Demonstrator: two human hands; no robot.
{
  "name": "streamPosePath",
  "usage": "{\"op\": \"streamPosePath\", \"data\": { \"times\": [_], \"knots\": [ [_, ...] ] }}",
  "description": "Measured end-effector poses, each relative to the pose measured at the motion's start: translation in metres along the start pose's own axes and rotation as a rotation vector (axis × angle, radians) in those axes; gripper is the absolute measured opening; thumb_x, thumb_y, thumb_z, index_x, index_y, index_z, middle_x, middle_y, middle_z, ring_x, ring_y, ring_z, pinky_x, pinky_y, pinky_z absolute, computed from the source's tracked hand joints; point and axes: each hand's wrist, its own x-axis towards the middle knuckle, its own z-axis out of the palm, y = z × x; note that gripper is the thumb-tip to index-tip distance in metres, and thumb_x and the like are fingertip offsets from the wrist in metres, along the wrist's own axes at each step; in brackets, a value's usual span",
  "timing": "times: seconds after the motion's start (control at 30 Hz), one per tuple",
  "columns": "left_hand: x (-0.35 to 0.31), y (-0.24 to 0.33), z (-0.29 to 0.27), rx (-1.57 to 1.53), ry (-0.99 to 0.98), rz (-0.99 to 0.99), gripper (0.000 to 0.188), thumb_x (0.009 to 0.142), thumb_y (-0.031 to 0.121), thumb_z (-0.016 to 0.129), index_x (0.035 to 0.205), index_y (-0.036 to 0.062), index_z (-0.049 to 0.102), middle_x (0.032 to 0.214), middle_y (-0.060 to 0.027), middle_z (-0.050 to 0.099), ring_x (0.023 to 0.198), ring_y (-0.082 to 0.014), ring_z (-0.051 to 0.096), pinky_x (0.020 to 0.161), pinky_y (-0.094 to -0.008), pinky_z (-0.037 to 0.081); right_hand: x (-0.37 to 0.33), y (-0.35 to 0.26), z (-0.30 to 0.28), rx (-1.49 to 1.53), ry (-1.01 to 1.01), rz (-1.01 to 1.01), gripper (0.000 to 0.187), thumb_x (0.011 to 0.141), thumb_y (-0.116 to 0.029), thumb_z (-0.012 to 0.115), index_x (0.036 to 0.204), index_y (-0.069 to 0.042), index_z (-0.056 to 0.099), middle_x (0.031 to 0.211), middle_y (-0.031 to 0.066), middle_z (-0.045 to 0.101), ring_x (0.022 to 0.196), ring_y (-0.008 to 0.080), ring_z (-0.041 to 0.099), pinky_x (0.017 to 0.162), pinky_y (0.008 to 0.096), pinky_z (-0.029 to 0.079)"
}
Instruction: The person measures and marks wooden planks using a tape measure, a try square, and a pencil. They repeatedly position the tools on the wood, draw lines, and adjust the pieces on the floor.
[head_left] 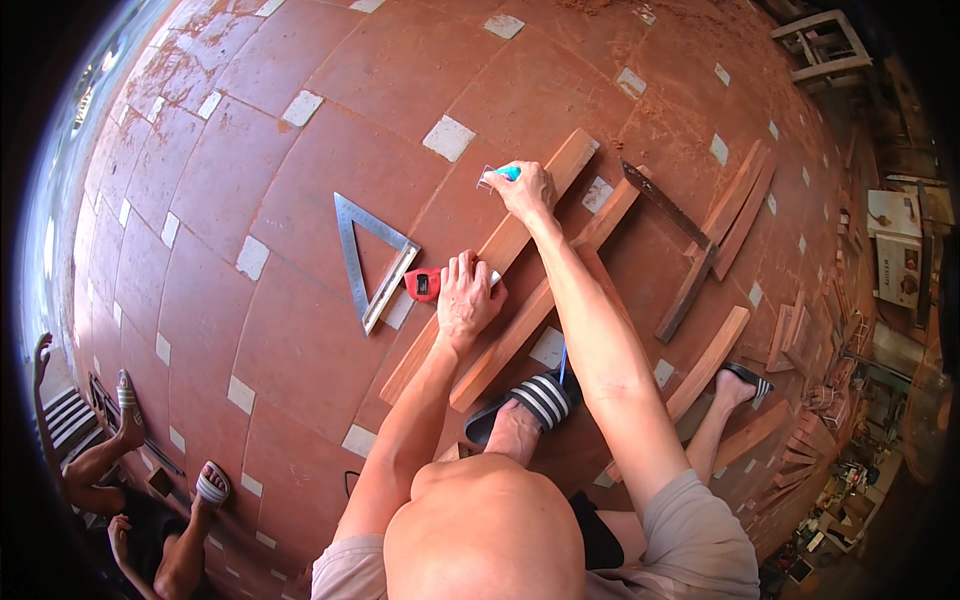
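Observation:
My left hand (466,295) presses a red tape measure (424,284) against a long wooden plank (520,228) lying on the floor. My right hand (526,188) is farther up the same plank and grips a pen with a teal cap (503,174), its tip near the plank's edge. A second plank (520,330) lies alongside the first, under my arm. A metal triangular square (372,256) rests on the tiles just left of the tape measure.
An L-shaped metal square (668,210) and several more wooden boards (712,360) lie to the right. My sandalled foot (530,405) rests by the planks. Another person's legs (130,440) sit at the lower left. Wood offcuts and machines (895,250) crowd the right edge.

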Motion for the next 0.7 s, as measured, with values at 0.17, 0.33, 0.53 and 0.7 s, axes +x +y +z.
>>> {"op": "streamPosePath", "data": {
  "times": [0.17,0.33,0.53,0.7],
  "knots": [
    [0.000,0.000,0.001,-0.007,0.027,0.005,0.032,0.079,0.024,0.078,0.097,0.0019,0.063,0.121,-0.0192,0.060,0.110,-0.0364,0.060,0.094,-0.0474,0.050,0.002,0.003,0.002,-0.069,0.032,-0.039,0.042,0.081,-0.044,0.088,0.093,-0.005,0.084,0.083,0.0178,0.079,0.078,0.0335,0.077,0.075,0.0459,0.060],
    [-0.001,-0.001,0.001,-0.005,0.031,0.006,0.031,0.080,0.024,0.077,0.097,0.0020,0.063,0.120,-0.0191,0.060,0.109,-0.0361,0.060,0.092,-0.0474,0.050,0.002,0.011,-0.001,-0.277,0.109,-0.112,0.040,0.080,-0.039,0.087,0.090,-0.001,0.082,0.082,0.0198,0.078,0.078,0.0364,0.077,0.076,0.0479,0.060],
    [-0.001,-0.001,0.002,0.012,0.021,0.005,0.030,0.081,0.024,0.077,0.096,0.0023,0.063,0.120,-0.0187,0.060,0.109,-0.0355,0.060,0.091,-0.0466,0.050,0.001,0.020,-0.007,-0.040,0.129,-0.070,0.039,0.085,-0.038,0.089,0.089,0.000,0.081,0.080,0.0181,0.078,0.074,0.0325,0.075,0.073,0.0443,0.059],
    [0.000,0.000,0.001,0.028,0.027,0.009,0.029,0.081,0.024,0.077,0.095,0.0028,0.063,0.120,-0.0185,0.060,0.108,-0.0353,0.060,0.091,-0.0465,0.050,0.007,0.021,-0.006,0.027,0.203,-0.078,0.040,0.086,-0.040,0.090,0.090,-0.002,0.081,0.081,0.0170,0.078,0.075,0.0311,0.076,0.073,0.0445,0.059]
  ]
}}
